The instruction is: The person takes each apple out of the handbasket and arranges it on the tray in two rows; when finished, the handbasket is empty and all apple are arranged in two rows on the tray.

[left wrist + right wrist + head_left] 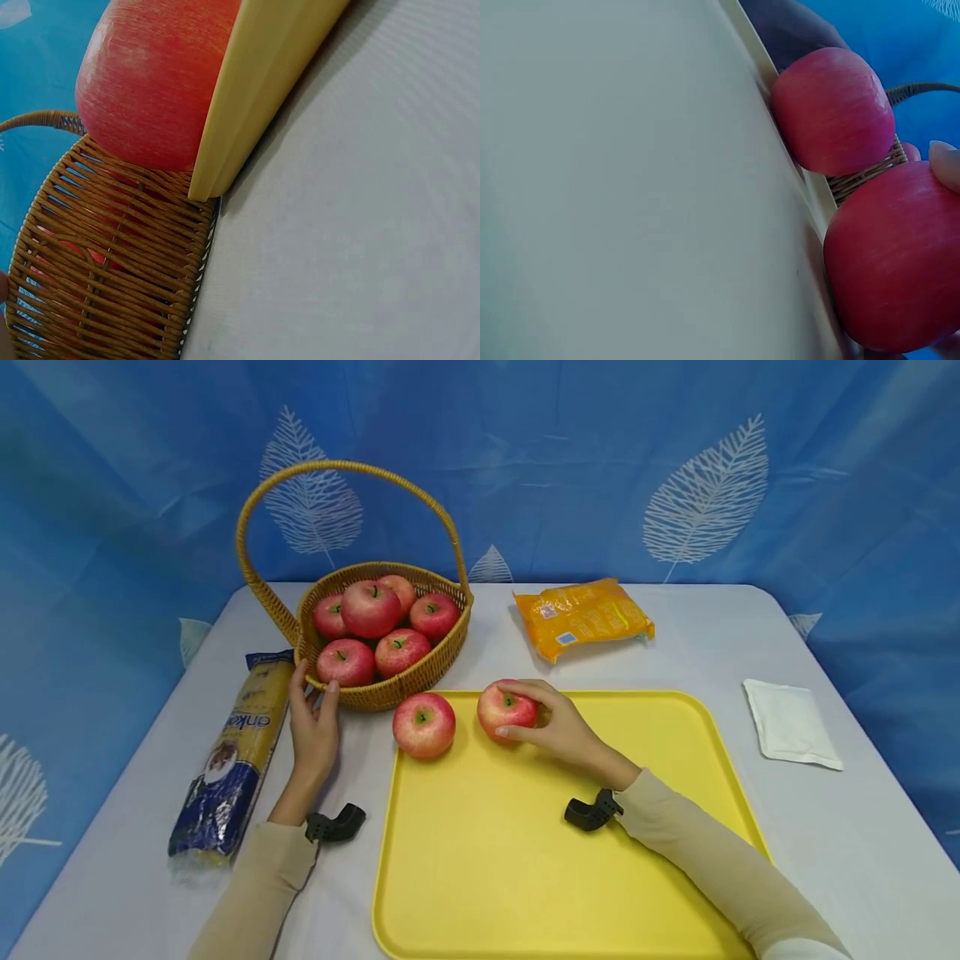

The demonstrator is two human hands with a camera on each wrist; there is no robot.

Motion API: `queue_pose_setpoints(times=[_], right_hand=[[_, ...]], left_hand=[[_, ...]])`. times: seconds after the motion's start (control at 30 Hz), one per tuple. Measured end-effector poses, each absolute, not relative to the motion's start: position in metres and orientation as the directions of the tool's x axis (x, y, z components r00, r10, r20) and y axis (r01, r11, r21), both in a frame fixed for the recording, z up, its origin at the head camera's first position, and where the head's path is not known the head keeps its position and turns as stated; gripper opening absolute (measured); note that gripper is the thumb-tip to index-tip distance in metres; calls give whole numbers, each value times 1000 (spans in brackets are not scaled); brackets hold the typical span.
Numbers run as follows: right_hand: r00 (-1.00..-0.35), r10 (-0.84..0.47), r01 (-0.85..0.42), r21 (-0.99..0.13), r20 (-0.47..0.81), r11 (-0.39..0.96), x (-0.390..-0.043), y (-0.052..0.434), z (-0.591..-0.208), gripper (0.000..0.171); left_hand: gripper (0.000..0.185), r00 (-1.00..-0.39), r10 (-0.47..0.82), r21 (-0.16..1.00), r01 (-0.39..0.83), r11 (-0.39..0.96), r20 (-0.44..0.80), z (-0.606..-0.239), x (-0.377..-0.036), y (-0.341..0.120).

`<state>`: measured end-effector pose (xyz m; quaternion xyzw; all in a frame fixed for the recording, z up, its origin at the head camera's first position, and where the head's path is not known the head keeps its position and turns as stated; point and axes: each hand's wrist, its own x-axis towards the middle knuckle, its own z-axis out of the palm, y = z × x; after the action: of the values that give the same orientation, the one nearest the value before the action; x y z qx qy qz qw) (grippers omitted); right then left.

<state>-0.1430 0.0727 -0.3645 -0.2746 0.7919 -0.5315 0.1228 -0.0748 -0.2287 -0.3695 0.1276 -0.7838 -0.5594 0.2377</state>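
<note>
My right hand grips a red apple at the far edge of the yellow tray; in the right wrist view a fingertip lies against that apple. Another apple sits at the tray's far left corner, apart from both hands. My left hand holds the near left rim of a wicker basket, thumb and fingers about the edge. Several red apples are piled in the basket. The left wrist view shows the basket's woven side beside the corner apple.
Left of the basket lies a long blue and yellow packet. An orange packet is at the back of the white table, and a small white packet lies on the right. The basket's tall handle arches up before a blue curtain.
</note>
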Motion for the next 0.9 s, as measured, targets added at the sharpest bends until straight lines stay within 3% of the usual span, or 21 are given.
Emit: queue_pose_setpoints(times=[0.63, 0.9], right_hand=[[-829, -538, -381, -857, 151, 346, -129, 72, -362, 53], [-856, -505, -382, -797, 114, 467, -137, 73, -394, 58]], left_hand=[[57, -863, -451, 943, 82, 322, 229, -371, -75, -226], [58, -863, -459, 947, 63, 314, 209, -383, -79, -236]])
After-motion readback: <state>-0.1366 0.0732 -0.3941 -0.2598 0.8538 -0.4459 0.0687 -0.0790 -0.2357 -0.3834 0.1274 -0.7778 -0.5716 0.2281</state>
